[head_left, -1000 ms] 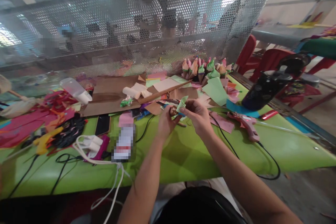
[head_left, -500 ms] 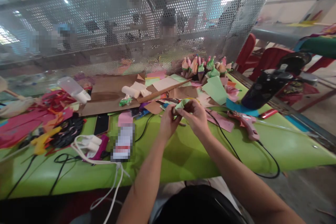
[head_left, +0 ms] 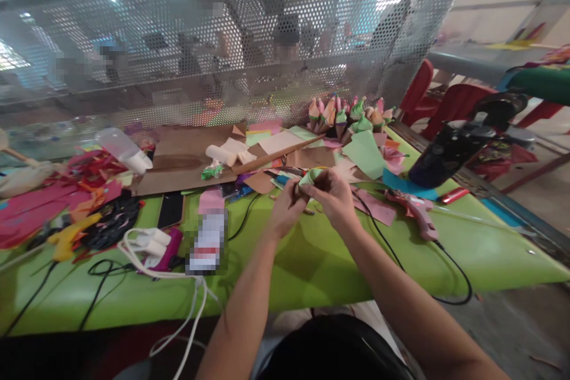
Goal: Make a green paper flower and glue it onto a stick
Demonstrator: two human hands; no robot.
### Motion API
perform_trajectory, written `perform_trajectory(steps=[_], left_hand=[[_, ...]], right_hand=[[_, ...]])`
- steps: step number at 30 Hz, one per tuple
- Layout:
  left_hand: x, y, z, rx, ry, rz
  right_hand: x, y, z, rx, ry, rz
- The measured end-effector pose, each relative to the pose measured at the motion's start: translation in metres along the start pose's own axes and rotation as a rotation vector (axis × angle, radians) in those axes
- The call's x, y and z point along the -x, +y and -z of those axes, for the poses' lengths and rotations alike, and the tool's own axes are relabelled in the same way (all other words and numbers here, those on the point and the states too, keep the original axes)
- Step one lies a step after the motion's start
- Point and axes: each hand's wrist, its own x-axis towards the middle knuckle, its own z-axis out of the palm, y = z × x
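Curl of green paper, held between two bare hands

Item one: green paper (head_left: 310, 178), rolled or folded, in the air above the green table (head_left: 312, 267), in front of the person. Its lower part is hidden by fingers; whether anything sits inside the curl cannot be told. Visible portion slants slightly, rising from the left hand (head_left: 287, 208) towards the right hand (head_left: 333, 196). The full long axis is covered, and which end is the tip cannot be made out.

Left hand: fingers bent closely at the paper's left side, fingertips partly hidden. Right hand: narrow grip, thumb and fingers closed on the paper's right side.

Beyond the hands: brown stick (head_left: 280, 154), lying slantwise over paper sheets; cluster of paper cones (head_left: 351, 113) with green, pink and peach tops, several overlapping.

To the right: pink glue gun (head_left: 416, 211), its cord curving off the table's near edge; dark bottle (head_left: 452, 151), tilted in view.

To the left: phone (head_left: 208, 243), screen pixelated; yellow glue gun (head_left: 73, 237); clear container (head_left: 120, 148), lying aslant.

Behind: perforated panel (head_left: 267, 83), figures beyond it blurred.
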Motion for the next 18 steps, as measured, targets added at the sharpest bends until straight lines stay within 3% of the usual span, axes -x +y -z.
perform_trajectory(steps=[14, 18], left_hand=[[-0.001, -0.01, 0.006, -0.28, 0.078, -0.049], [-0.002, -0.014, 0.006, -0.271, 0.07, -0.075]], right_hand=[[-0.003, -0.004, 0.007, 0.062, -0.131, 0.0], [-0.003, -0.003, 0.007, 0.005, -0.18, -0.037]])
